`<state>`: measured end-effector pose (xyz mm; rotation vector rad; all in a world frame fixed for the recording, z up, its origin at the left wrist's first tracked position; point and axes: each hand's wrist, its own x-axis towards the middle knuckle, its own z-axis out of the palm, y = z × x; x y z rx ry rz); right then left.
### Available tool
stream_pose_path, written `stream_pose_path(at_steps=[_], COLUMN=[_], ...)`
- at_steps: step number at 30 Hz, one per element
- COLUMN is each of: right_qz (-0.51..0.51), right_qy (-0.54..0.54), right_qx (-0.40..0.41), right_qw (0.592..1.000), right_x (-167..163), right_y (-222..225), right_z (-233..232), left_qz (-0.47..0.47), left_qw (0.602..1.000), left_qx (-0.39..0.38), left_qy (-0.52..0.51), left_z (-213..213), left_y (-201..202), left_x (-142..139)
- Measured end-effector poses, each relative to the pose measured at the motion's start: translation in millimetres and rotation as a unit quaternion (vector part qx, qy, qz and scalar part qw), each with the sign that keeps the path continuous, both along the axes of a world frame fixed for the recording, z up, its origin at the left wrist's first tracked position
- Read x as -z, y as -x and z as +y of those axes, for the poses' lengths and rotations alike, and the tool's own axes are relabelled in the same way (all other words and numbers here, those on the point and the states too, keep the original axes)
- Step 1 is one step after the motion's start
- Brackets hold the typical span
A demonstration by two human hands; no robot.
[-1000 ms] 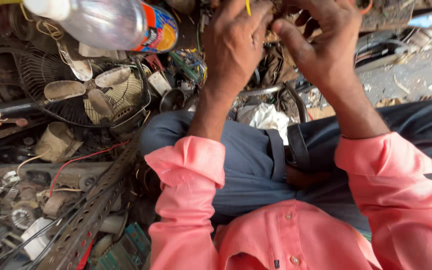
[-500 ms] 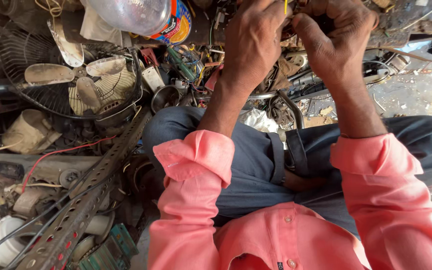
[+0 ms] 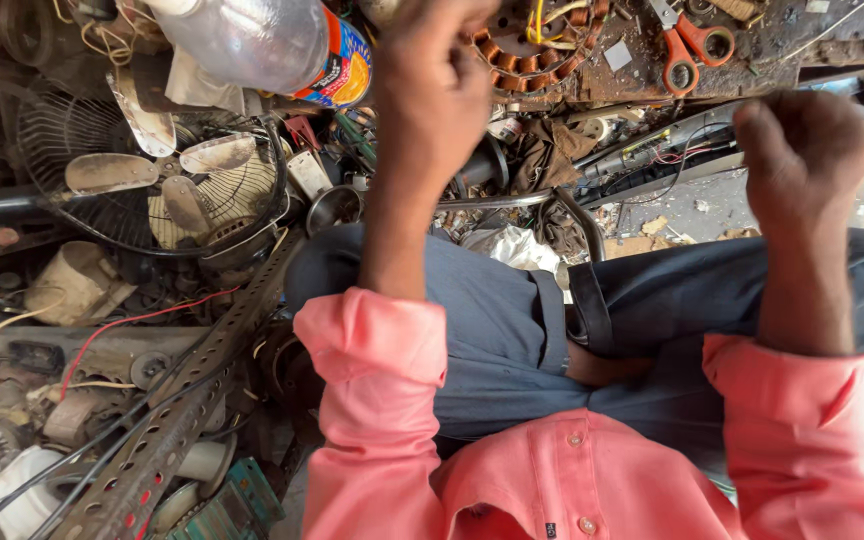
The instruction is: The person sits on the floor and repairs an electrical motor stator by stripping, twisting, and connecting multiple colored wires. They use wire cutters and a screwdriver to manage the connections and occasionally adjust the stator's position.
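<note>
Grimy workbench (image 3: 802, 40): orange-handled scissors (image 3: 687, 45), copper-wound stator (image 3: 532, 45) (partly hidden), scraps.

We have a single view, from the camera on the person's head. It looks steeply down along the body, so the pink shirt (image 3: 512, 490) fills the bottom edge and the grey-trousered lap sits mid-frame. It sits close: the left hand (image 3: 432, 90) and right hand (image 3: 802, 150) reach the upper part of the frame. Beyond them lies the cluttered workbench (image 3: 802, 50) along the top edge, and a fan (image 3: 162, 190) on the left.
</note>
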<state>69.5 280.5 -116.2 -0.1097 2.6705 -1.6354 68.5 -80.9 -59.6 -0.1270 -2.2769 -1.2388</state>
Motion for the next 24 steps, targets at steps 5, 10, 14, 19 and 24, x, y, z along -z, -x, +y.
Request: stream_pose_path(at_steps=[5, 10, 14, 19, 24], right_qz=[-0.001, -0.025, 0.056, 0.048, 0.063], right_qy=[-0.068, 0.002, -0.091, -0.104, -0.102], right_qx=[0.011, -0.020, -0.035, -0.030, -0.032], right_qw=[0.998, 0.999, 0.994, 0.993, 0.992], right_x=[39.3, 24.7, 9.4, 2.8, 3.1], right_y=[-3.9, 15.8, 12.3, 6.6, 2.2], right_z=[19.2, 5.2, -2.0, 3.1, 6.1], left_qz=[-0.013, 0.003, -0.005, 0.016, 0.020], left_qw=[0.996, 0.995, 0.995, 0.994, 0.994], left_qx=[-0.088, -0.099, -0.097, -0.104, -0.107], left_qy=[0.006, 0.032, 0.032, 0.032, 0.017], left_z=[-11.0, 9.8, 24.0, 30.5, 32.5], left_y=[-7.8, 2.0, 5.3, 1.0, -6.9], left_x=[-10.1, -15.1, -24.3, -27.5, -25.0])
